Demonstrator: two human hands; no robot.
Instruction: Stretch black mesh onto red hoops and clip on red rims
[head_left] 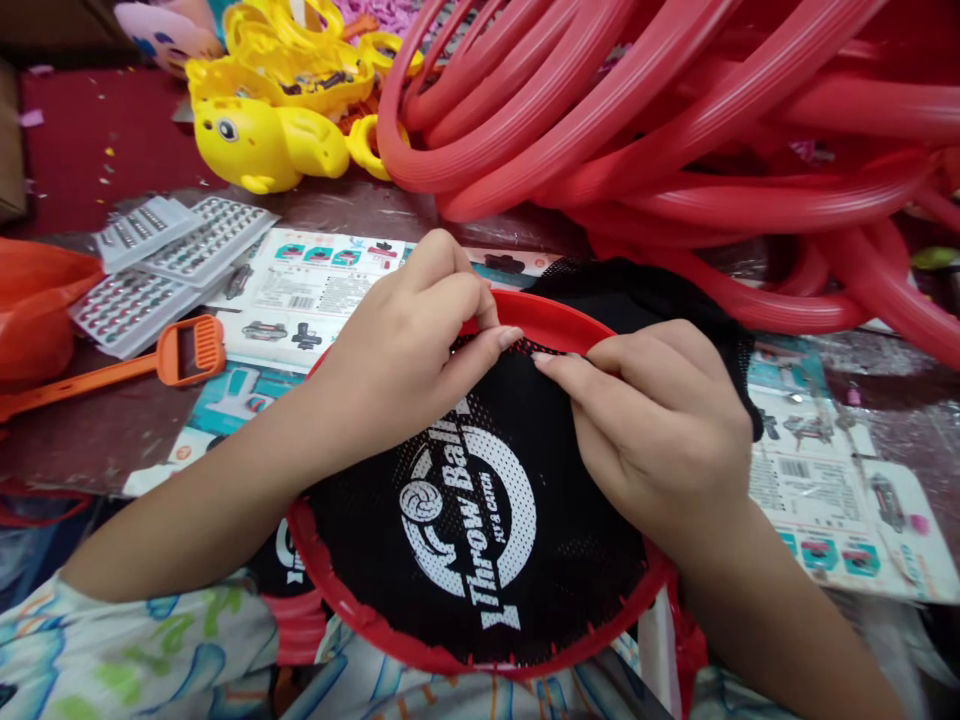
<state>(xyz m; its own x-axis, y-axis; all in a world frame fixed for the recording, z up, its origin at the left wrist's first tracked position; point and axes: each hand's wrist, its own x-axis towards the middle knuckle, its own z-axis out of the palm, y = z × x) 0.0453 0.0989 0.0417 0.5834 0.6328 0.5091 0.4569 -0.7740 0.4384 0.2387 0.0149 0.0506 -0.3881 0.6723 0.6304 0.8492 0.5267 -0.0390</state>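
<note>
A red plastic hoop (559,322) lies tilted in front of me, with black mesh netting (480,500) printed "Throw Ball" stretched over it. My left hand (405,345) pinches the edge of the netting at the hoop's far rim. My right hand (664,430) presses and grips the netting's edge just to the right, fingertips almost meeting the left thumb. Loose black netting (652,290) bunches behind my right hand.
A heap of red hoops (675,120) fills the back right. Yellow duck toys (262,140) sit at the back left. Printed cards (315,280), grey blister sheets (157,260) and an orange handled tool (180,355) lie to the left. More printed cards (825,480) lie on the right.
</note>
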